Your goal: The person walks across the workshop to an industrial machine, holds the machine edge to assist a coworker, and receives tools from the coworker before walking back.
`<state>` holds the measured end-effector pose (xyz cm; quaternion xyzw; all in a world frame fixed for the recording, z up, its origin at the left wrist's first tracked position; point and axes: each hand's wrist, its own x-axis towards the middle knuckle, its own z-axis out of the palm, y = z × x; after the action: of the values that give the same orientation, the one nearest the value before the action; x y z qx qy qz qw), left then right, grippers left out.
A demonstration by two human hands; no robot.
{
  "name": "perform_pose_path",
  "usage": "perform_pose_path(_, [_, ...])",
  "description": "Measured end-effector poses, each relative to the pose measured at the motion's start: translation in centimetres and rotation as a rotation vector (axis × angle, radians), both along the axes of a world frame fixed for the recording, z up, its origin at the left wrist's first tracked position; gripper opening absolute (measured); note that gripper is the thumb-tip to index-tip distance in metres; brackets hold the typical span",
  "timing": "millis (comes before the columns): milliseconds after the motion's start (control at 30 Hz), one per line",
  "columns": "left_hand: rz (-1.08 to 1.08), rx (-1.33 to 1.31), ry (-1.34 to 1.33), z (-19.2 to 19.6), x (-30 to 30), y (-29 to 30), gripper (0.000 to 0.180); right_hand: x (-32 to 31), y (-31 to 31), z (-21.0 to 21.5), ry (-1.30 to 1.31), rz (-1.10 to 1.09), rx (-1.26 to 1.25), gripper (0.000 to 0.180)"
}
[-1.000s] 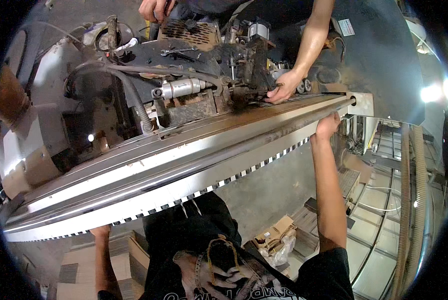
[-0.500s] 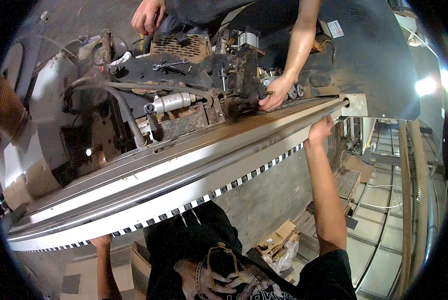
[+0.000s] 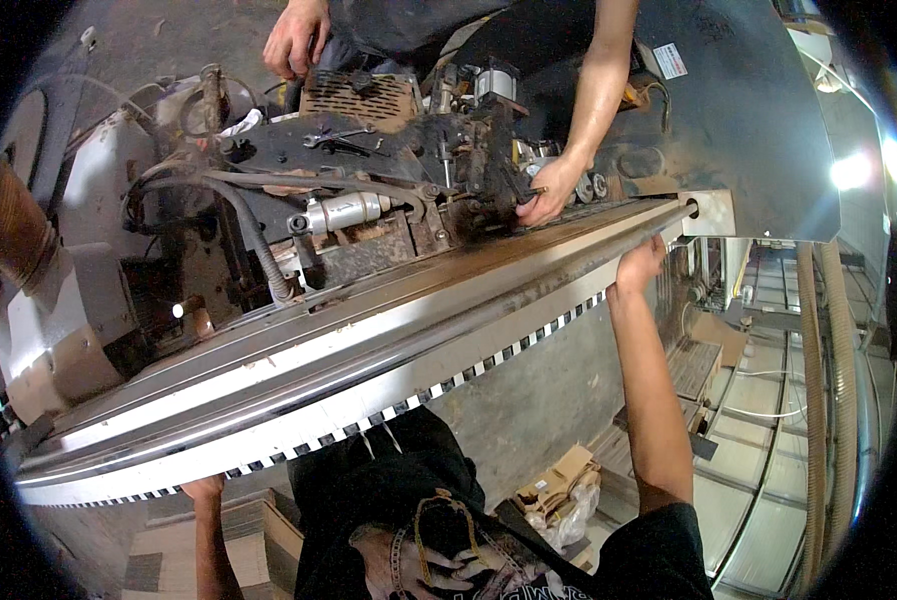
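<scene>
A long white metal beam [image 3: 369,410] with a round steel guide rail [image 3: 409,343] and a black-and-white toothed lower edge slants across in front of me. My right hand [image 3: 641,266] is closed around its lower edge near the right end, thumb side up by the rail. At the lower left, my left hand [image 3: 205,487] grips the beam's bottom edge from below, its fingers mostly hidden behind it. Across the beam, a co-worker's hand [image 3: 547,195] holds a small dark piece against the greasy machine carriage [image 3: 481,175]. The co-worker's other hand [image 3: 297,40] hangs loosely at the top.
Wrenches [image 3: 337,139] lie on the dark machine plate beside a silver pneumatic cylinder [image 3: 337,213] and hoses. A slotted metal cover [image 3: 361,97] sits farther back. Below the beam are a cardboard box [image 3: 209,545], torn cardboard [image 3: 559,478] and plastic wrap. Corrugated hoses [image 3: 837,380] run down the right.
The co-worker's working hand has shifted slightly at the carriage, and the dark piece in it has tilted. My hands and the beam stay nearly where they were.
</scene>
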<state>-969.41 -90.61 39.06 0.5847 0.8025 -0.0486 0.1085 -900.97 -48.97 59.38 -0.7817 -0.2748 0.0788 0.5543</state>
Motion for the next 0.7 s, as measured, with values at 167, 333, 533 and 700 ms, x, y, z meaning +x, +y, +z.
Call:
perform_pose_path(167, [-0.063, 0.183, 0.035, -0.2, 0.2, -0.4, 0.051, 0.5, -0.3, -0.2, -0.072, 0.042, -0.038, 0.042])
perform_pose_path(333, [0.005, 0.035, -0.138, 2.9, 1.3, 1.7, 0.05, 0.2, -0.5, 0.3, -0.027, 0.074, 0.004, 0.044])
perform_pose_path(533, [0.109, -0.086, -0.112, 1.6, 0.5, 1.1, 0.05, -3.1, -0.4, 2.1, 0.131, 0.055, 0.065, 0.037])
perform_pose_path(700, [0.019, 0.097, 0.006, 0.1, 0.7, 1.1, 0.057, -3.3, -0.5, 2.3, 0.097, 0.079, -0.001, 0.041])
